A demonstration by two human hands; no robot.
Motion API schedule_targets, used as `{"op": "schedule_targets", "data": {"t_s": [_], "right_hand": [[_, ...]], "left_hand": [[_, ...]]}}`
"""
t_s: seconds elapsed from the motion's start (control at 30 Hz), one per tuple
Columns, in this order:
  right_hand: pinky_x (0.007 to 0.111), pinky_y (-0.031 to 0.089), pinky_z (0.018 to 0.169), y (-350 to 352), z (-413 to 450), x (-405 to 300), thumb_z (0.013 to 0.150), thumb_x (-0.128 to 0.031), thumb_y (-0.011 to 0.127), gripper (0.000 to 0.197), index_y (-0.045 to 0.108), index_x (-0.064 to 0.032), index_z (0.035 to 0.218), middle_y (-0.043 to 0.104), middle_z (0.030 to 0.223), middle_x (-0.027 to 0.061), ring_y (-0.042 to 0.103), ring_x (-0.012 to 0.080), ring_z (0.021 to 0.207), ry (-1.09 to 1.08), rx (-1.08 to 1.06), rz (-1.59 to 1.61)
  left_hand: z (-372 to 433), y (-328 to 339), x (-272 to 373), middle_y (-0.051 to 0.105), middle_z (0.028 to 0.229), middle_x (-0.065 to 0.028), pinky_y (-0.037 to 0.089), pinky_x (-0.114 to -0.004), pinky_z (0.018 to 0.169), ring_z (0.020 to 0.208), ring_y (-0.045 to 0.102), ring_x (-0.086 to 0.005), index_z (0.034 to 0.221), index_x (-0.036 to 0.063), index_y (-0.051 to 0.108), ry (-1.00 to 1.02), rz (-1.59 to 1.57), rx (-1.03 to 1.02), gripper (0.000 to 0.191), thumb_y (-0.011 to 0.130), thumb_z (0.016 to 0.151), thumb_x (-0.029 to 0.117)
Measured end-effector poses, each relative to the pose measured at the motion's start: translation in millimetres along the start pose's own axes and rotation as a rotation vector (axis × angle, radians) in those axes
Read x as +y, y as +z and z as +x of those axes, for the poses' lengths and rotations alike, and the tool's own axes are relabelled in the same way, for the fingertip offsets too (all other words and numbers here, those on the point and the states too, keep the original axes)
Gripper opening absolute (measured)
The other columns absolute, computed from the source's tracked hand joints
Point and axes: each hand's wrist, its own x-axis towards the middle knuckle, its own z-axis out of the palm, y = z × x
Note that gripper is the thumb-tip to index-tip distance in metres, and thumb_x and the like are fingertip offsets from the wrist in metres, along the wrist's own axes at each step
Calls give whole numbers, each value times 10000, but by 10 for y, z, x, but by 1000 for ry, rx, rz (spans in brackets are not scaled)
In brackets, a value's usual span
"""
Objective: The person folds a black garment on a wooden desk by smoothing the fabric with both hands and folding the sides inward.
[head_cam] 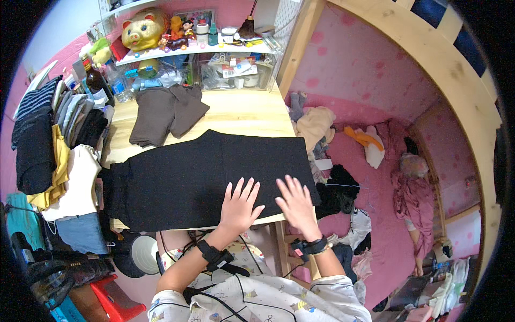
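Note:
Black trousers [177, 177], folded lengthwise, lie flat across the wooden table, the wide end at the right and the narrower end at the left. My left hand [240, 205] rests palm down with fingers spread on the cloth near its front edge. To the right, my right hand [295, 205] lies spread and flat at the front right corner of the trousers. Neither hand grips anything. Behind the black cloth sits a folded dark brown garment [155, 114]. Both wrists carry black straps.
Stacked folded clothes [74, 169] line the table's left side. A shelf [161, 54] with a golden piggy bank [143, 30] stands at the back, a glass bottle [94, 78] beside it. Right of the table is a pink bed [386, 225] with loose clothes, where another person's leg shows. A red stool [116, 300] stands lower left.

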Motion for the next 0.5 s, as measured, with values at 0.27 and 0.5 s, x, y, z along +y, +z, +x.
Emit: {"op": "schedule_targets", "data": {"t_s": [0.27, 0.5], "right_hand": [[541, 280, 1018, -142, -223, 606, 922, -428, 399, 615, 285, -44, 1389, 285, 1430, 197, 261, 341, 1329, 492, -158, -57], [550, 187, 1057, -34, 197, -172, 914, -377, 433, 572, 304, -99, 1396, 275, 1455, 117, 238, 305, 1345, 8, -13, 30]], "left_hand": [[-11, -141, -189, 421, 1339, -199, 244, -484, 1066, 1278, 362, -304, 1263, -24, 450, -152, -111, -101, 494, 457, 911, 323], [204, 182, -46, 405, 1361, -178, 230, -479, 1064, 1291, 330, -331, 1302, 18, 434, -51, 63, 52, 552, 483, 883, 374]]}}
